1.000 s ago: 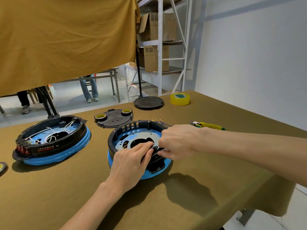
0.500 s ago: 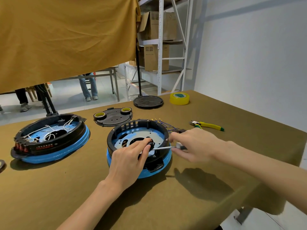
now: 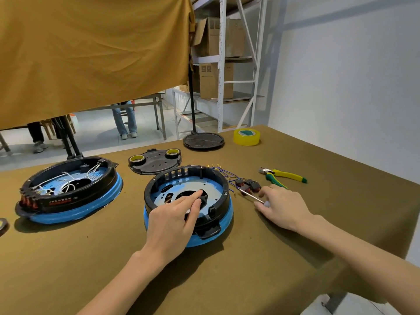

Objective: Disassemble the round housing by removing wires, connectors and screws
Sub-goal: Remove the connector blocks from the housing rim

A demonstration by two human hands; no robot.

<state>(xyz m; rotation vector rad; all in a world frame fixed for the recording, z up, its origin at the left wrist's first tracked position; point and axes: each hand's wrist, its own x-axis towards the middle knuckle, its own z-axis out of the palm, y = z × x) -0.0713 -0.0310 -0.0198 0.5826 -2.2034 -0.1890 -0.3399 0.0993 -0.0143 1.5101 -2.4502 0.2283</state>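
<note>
Two housings are seen on the table: a wired one (image 3: 68,192) at left, the task housing (image 3: 188,201) mid-table. Inside it, a small black part (image 3: 203,196) is pinched by the left hand (image 3: 172,223). Just right, a screwdriver (image 3: 251,196) is gripped by the right hand (image 3: 281,208) beside loose connectors (image 3: 247,184).

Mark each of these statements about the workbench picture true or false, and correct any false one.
1. The left hand reaches into the near round housing. True.
2. The far housing has had all its white wires removed. False: white wires still lie inside it.
3. The right hand is at a thin screwdriver lying on the table. True.
4. The yellow-handled pliers sit inside the near round housing. False: they lie on the table, right of it.
5. A yellow tape roll stands near the table's far edge. True.
</note>
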